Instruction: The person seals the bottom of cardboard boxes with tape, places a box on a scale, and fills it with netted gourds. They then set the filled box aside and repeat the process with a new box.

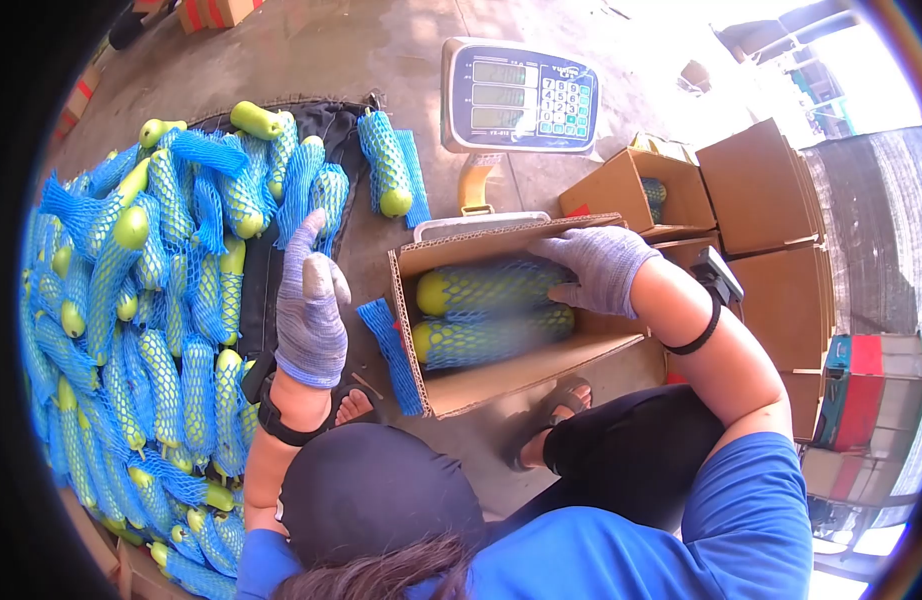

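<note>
My left hand (316,305), in a grey knit glove, is raised between the pile and the carton, its fingers extended and holding nothing. My right hand (599,262), gloved the same way, reaches over the far right part of the open cardboard carton (541,375). Its fingers are spread at the end of a long green gourd (491,283) in a blue foam net. A second netted gourd (496,335) lies alongside it in the carton. Left of the carton a flat blue foam net (391,355) rests on the floor.
Many netted gourds (166,375) are heaped at left on a black cloth (326,118). One netted gourd (385,165) lies behind the carton. A digital scale display (521,95) stands beyond. At right are another carton (606,190) with netted produce and stacked cardboard boxes (771,275).
</note>
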Motion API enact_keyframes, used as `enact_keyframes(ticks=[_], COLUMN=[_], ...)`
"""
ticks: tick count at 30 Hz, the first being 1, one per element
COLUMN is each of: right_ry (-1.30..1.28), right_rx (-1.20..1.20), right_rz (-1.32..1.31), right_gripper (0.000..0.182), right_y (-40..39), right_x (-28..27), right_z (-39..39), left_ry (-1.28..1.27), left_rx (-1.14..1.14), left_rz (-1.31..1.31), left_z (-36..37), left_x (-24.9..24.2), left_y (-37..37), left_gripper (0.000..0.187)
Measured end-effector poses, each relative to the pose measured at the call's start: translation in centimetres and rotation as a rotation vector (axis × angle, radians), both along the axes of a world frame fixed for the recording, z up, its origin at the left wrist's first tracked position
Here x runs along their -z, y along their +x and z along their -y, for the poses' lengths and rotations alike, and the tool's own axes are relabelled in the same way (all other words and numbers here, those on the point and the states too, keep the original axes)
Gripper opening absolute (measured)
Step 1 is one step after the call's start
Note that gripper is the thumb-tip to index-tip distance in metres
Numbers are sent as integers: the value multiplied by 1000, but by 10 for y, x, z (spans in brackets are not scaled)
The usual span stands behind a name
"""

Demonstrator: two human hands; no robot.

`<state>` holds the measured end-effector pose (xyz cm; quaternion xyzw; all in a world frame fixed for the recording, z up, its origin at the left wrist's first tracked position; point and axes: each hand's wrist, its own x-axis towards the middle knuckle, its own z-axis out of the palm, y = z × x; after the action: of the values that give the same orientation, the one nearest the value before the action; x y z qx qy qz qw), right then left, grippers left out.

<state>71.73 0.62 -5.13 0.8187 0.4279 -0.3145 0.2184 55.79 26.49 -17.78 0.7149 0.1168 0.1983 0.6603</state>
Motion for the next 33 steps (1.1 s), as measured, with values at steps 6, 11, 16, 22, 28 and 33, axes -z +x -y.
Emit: enact_keyframes(ticks=[6, 11, 16, 22, 28, 33], right_ry=[-37, 113, -231, 63, 517, 371], right_rx=[56, -99, 100, 68, 119, -330], right_rz=[-57, -92, -257, -363, -375, -49], right_gripper=[58, 55, 46, 46, 38, 45], right_y=[-4, 1, -3, -9, -16, -71], right_x=[-6, 34, 41, 60, 64, 94], right_z=[-11, 6, -10, -8, -37, -61], left_ry=[-52, -196, -245, -192, 70, 0], left_rx=[-23, 21, -5, 154, 440, 432], left_rz=[20, 57, -36, 7, -155, -126], left_z=[0, -1, -1, 2, 2, 26], left_x=[1, 14, 20, 6, 5, -2], left_y=[-1, 2, 0, -7, -7, 1], left_gripper=[70, 70, 63, 66, 92, 83])
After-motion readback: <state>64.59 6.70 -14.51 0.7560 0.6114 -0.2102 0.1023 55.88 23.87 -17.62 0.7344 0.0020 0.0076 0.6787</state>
